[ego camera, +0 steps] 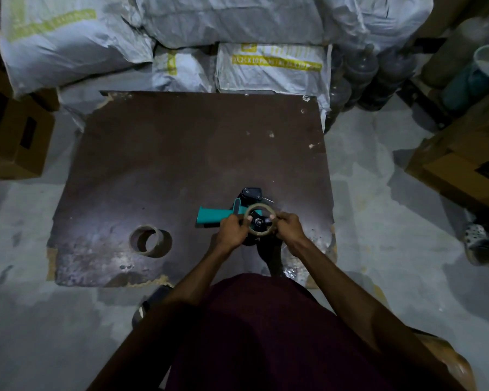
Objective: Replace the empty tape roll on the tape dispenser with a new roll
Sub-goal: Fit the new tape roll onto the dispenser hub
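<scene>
One brown board (pixel 181 153), worn at the edges, lying on the floor; one teal-handled tape dispenser (pixel 212 217) resting on it near the front edge; one full tape roll (pixel 150 240) lying well apart to the left; one empty cardboard core (pixel 259 220), thin ring, over the dispenser hub. Two hands: left hand (pixel 232 231) and right hand (pixel 290 225), fingers curled closed, pinching the core on opposite sides

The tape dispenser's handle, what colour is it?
Teal green, seen best in the head view: the handle sticks out left of the black dispenser body.
</scene>
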The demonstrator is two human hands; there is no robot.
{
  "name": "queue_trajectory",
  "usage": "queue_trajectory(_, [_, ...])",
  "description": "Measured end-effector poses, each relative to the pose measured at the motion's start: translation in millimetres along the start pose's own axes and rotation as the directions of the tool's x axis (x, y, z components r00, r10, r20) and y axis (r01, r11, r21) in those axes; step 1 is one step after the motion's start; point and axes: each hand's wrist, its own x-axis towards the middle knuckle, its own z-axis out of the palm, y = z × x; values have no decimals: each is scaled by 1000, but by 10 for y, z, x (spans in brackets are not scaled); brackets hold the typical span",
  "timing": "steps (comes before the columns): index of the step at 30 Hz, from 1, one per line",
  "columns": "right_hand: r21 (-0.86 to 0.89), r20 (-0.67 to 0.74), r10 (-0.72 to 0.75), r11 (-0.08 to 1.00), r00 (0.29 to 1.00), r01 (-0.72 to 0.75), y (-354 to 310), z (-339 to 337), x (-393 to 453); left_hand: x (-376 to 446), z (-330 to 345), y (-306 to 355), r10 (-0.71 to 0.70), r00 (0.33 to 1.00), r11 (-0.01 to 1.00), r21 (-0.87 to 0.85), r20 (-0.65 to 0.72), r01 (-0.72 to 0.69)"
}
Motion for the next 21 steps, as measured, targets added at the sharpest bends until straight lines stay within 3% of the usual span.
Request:
queue_trajectory(6, [132, 30, 38, 990, 999, -42, 43, -41, 48, 167, 96, -116, 103, 995, 994, -35, 1, -103])
queue_trajectory(13, [115, 32, 88, 989, 996, -91, 150, -58, 171, 491, 247, -449, -20, 1000, 999, -50, 2, 20])
queue_trajectory(21, [24, 14, 98, 995, 995, -98, 167, -28, 196, 371, 241, -260, -99, 994, 991, -83, 41, 102])
